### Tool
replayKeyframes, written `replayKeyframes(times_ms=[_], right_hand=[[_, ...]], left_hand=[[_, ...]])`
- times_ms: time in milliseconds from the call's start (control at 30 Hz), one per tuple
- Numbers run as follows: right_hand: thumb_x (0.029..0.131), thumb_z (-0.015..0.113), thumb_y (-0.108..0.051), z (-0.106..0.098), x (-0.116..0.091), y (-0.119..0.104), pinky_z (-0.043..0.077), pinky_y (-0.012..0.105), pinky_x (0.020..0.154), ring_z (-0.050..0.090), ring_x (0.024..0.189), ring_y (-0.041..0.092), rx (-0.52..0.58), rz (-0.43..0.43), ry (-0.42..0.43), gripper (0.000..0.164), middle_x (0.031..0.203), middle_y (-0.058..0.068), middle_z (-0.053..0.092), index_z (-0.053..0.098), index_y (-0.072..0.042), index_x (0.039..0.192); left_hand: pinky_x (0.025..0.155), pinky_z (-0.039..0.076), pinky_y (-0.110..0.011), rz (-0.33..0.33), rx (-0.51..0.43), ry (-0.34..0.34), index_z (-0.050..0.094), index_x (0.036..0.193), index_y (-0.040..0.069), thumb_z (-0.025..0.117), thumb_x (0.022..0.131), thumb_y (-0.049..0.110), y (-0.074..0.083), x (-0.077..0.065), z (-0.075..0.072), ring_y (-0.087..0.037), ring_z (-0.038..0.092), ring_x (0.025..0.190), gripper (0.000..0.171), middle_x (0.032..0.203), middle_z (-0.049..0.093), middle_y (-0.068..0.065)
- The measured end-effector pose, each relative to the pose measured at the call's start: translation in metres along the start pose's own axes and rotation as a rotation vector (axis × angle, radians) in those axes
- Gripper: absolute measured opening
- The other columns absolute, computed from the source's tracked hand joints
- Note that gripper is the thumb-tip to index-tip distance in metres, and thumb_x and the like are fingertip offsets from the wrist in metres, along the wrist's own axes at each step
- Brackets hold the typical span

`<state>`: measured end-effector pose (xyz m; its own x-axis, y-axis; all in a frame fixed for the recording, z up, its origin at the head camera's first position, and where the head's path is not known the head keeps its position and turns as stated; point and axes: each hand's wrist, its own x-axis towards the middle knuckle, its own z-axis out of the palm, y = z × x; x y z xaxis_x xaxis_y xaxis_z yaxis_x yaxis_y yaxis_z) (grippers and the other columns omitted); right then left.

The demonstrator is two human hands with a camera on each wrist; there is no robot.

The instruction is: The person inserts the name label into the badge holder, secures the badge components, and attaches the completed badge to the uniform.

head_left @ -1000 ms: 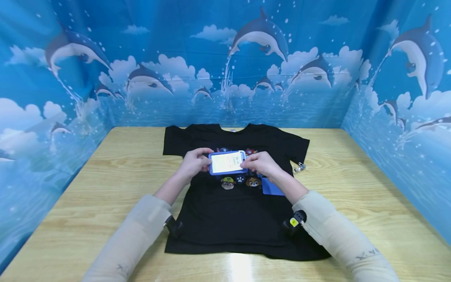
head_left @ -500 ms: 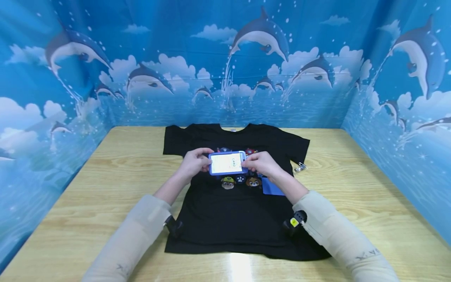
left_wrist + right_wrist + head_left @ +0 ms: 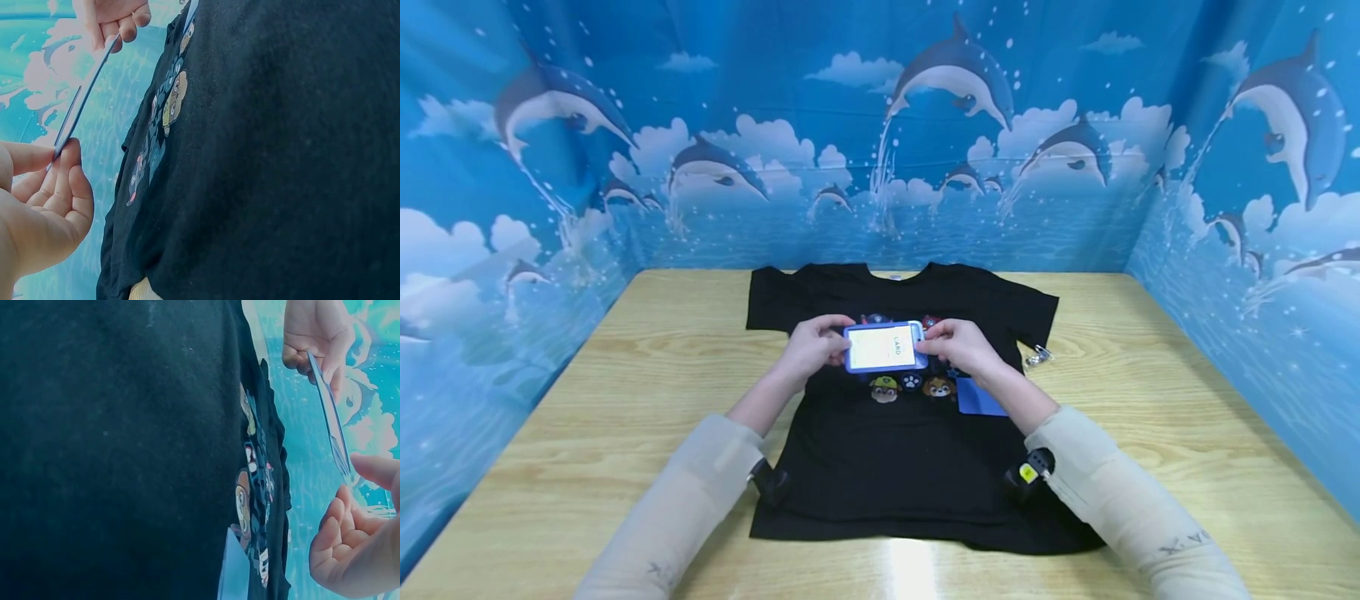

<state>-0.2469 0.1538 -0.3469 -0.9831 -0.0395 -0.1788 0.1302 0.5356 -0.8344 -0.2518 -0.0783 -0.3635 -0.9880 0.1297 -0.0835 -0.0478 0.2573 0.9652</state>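
A blue card holder (image 3: 886, 347) with a pale card printed "CARD" in its window is held up sideways over the black T-shirt (image 3: 917, 467). My left hand (image 3: 814, 346) pinches its left end between thumb and fingers. At the right end, the thumb and index finger of my right hand (image 3: 958, 346) close on the edge. In the right wrist view the holder (image 3: 329, 415) appears edge-on, its near end between that thumb and finger. Two thin layers of the holder (image 3: 84, 103) stand slightly apart in the left wrist view.
A flat blue piece (image 3: 981, 398) lies on the shirt under my right forearm. By the shirt's right sleeve, a small metal clip (image 3: 1039, 357) rests on the wooden table (image 3: 1157, 433). Dolphin-print curtains (image 3: 880, 167) enclose the back and sides.
My right fingertips have shifted slightly right along the holder's end. Glare has spread over the window, hiding part of the print. My left hand stays in place.
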Motion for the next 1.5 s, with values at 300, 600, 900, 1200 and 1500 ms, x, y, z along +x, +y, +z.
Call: replayKeyframes(times_ms=[300, 600, 900, 1200, 1500], right_hand=[[0.081, 0.071, -0.021, 0.008, -0.002, -0.001, 0.038, 0.029, 0.058, 0.048, 0.069, 0.021, -0.006, 0.005, -0.032, 0.03, 0.079, 0.004, 0.053, 0.062, 0.001, 0.1], [0.081, 0.071, -0.02, 0.009, -0.003, -0.001, 0.034, 0.027, 0.053, 0.043, 0.06, 0.019, -0.015, -0.008, -0.036, 0.023, 0.065, 0.002, 0.047, 0.054, -0.005, 0.074], [0.083, 0.069, -0.019, 0.008, -0.004, -0.001, 0.031, 0.026, 0.052, 0.038, 0.054, 0.015, 0.001, -0.006, -0.055, 0.029, 0.06, 0.001, 0.045, 0.047, -0.009, 0.067], [0.083, 0.069, -0.022, 0.005, -0.002, 0.002, 0.04, 0.031, 0.063, 0.05, 0.068, 0.02, 0.002, 0.025, -0.044, 0.023, 0.075, 0.003, 0.054, 0.063, -0.002, 0.094], [0.083, 0.069, -0.021, -0.003, 0.0, 0.005, 0.042, 0.032, 0.067, 0.051, 0.073, 0.02, 0.028, 0.041, -0.036, 0.025, 0.087, 0.005, 0.055, 0.065, -0.004, 0.1]], left_hand=[[0.071, 0.048, -0.03, -0.008, 0.012, -0.009, 0.055, 0.121, 0.006, 0.055, 0.089, 0.006, 0.0, 0.0, 0.002, -0.022, 0.054, 0.073, 0.033, 0.088, 0.058, -0.013], [0.07, 0.048, -0.03, -0.003, 0.011, -0.001, 0.056, 0.12, 0.006, 0.055, 0.088, 0.005, 0.0, 0.001, 0.003, -0.022, 0.055, 0.072, 0.032, 0.087, 0.058, -0.013], [0.071, 0.048, -0.03, -0.007, 0.022, -0.004, 0.056, 0.12, 0.007, 0.055, 0.088, 0.007, 0.001, 0.001, 0.003, -0.023, 0.055, 0.073, 0.032, 0.089, 0.059, -0.013], [0.072, 0.048, -0.031, -0.017, 0.019, -0.012, 0.056, 0.121, 0.007, 0.055, 0.089, 0.007, 0.001, 0.0, 0.003, -0.023, 0.055, 0.075, 0.033, 0.091, 0.059, -0.013], [0.073, 0.048, -0.031, -0.017, 0.015, -0.009, 0.056, 0.122, 0.008, 0.055, 0.089, 0.008, 0.0, 0.002, 0.002, -0.023, 0.054, 0.076, 0.033, 0.089, 0.058, -0.013]])
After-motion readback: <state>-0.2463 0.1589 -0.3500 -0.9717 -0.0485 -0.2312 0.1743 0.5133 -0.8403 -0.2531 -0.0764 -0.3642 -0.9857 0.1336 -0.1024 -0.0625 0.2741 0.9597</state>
